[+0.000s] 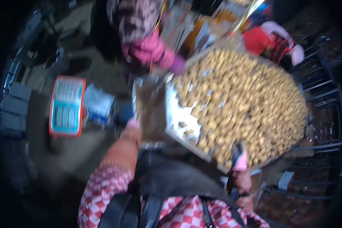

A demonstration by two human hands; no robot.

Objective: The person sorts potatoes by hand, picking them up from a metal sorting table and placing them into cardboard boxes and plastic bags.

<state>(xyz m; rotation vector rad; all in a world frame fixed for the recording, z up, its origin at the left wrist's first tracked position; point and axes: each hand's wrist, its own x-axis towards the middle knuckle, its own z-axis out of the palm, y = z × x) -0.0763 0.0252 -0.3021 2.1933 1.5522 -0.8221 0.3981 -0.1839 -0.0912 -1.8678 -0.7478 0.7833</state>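
The largest thing in front of you is a broad heap of small round yellow-brown pieces (250, 102), spread over a bench (178, 114) whose raised rim runs round them; at its left end a shiny bare patch shows, with a few pieces lying on it. A dark apron (171, 174) covers your front, over red-and-white checked clothing (108, 186). Beyond the left end of the bench stands a person in a patterned top with a bright pink sleeve (146, 47), and their purple-gloved hand (178, 64) is close to the far rim. Metal racks (323, 91) stand to the right. Just left of the shiny patch is an open brown box (152, 106) with a pale rim. At the far right corner another person (262, 40), in red and pink, leans near the heap. Well to the left is a red-framed device (67, 106) with a teal panel. Your right hand (239, 157), in a pink and dark glove, is at the near edge of the heap, fingers toward the pieces; blur hides whether its grip is apart or together. Your left hand (133, 124), in pink, is at the box's left side, and you cannot tell its grip either.
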